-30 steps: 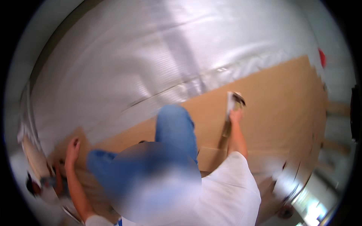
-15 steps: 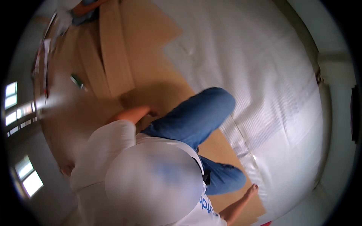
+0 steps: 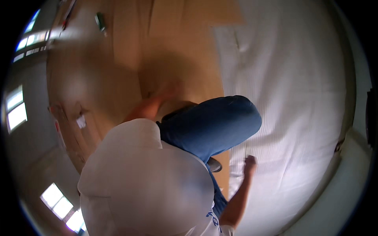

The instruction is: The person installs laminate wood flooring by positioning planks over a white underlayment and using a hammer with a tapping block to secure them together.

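My left hand (image 3: pixel 172 89) reaches out over a brown sheet (image 3: pixel 193 59) that looks like cardboard, left of my bent knee in blue jeans (image 3: pixel 220 122). Motion smears its fingers, so their shape and any hold are unclear. Over the edge of a silvery-white ribbed film (image 3: pixel 291 129), my right hand (image 3: pixel 249 161) is low beside my legs with its fingers curled in. Whatever it may hold is too small to make out. Part of a grey shoe (image 3: pixel 214 164) shows beneath my leg.
A small green object (image 3: pixel 100 21) lies on the brown covering at the upper left. Farther down the left side is a small white piece (image 3: pixel 81 121) near a fold. A pale wall (image 3: pixel 325 192) bounds the film on the right, and bright windows (image 3: pixel 16 104) line the left.
The view has turned and shifted along the floor. My left arm is stretched farther out over the brown sheet. My right hand has moved onto the film. The other person's arm has left the view.
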A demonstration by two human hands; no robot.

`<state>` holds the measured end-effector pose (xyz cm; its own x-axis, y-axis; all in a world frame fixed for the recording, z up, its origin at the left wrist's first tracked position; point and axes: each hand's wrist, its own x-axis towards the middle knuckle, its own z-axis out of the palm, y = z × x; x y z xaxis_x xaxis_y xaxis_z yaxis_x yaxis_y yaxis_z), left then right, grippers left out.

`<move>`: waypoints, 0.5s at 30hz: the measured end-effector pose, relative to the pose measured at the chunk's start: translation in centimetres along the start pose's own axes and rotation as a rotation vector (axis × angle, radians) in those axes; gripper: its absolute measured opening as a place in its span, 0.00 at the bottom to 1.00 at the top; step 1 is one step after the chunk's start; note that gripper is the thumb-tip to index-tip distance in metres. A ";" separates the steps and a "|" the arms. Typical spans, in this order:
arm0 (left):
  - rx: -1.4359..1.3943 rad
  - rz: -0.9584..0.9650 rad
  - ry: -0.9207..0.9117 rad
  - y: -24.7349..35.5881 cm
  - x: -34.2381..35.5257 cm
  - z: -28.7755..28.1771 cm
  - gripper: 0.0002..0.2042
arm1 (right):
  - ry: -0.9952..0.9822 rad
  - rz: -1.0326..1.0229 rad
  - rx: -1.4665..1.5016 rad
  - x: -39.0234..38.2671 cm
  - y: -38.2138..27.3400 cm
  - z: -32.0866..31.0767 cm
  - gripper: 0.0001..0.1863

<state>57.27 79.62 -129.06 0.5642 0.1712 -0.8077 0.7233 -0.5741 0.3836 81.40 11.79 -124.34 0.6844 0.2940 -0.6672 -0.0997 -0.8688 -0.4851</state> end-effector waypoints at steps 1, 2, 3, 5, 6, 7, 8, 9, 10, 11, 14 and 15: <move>-0.028 -0.124 0.078 -3.6 -2.5 -1.3 0.26 | -0.167 -0.033 0.022 1.5 -2.5 4.8 0.15; -0.065 -0.256 0.155 -7.2 -5.3 -2.1 0.28 | -0.322 0.094 0.006 2.1 -6.5 9.0 0.15; -0.111 -0.398 0.227 -10.5 -8.3 -2.2 0.30 | -0.376 -0.072 -0.096 1.6 -11.5 11.8 0.17; -0.237 -0.571 0.389 -12.7 -9.7 -5.0 0.34 | -0.177 0.159 1.174 3.2 -7.9 19.8 0.18; -0.309 -0.710 0.453 -14.8 -12.4 -4.6 0.36 | -0.140 0.244 1.200 3.6 -9.2 21.0 0.18; -0.404 -0.825 0.489 -16.3 -14.6 -3.4 0.38 | -0.129 0.312 1.034 3.3 -9.4 20.1 0.18; -0.500 -0.914 0.511 -17.3 -15.9 -2.3 0.40 | -0.120 0.350 0.961 2.7 -9.6 19.4 0.18; -0.607 -1.002 0.521 -18.0 -17.5 -0.4 0.42 | -0.128 0.368 0.880 2.2 -9.7 18.1 0.18; -0.698 -1.054 0.539 -17.9 -17.4 0.8 0.44 | -0.116 0.371 0.811 2.1 -9.3 16.2 0.18; -0.756 -1.089 0.569 -17.6 -16.9 1.8 0.46 | -0.104 0.377 0.755 1.7 -8.9 14.7 0.18; -0.751 -1.161 0.800 -19.3 -18.0 5.7 0.52 | -0.141 0.377 0.671 1.5 -10.6 12.9 0.17; -0.728 -1.161 0.887 -19.6 -17.8 6.0 0.54 | -0.150 0.368 0.654 1.9 -11.1 12.6 0.17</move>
<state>30.61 83.00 -124.90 -0.5334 0.7454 -0.3997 0.7780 0.6179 0.1140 74.67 26.98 -127.36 0.4232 0.1226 -0.8977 -0.7420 -0.5217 -0.4210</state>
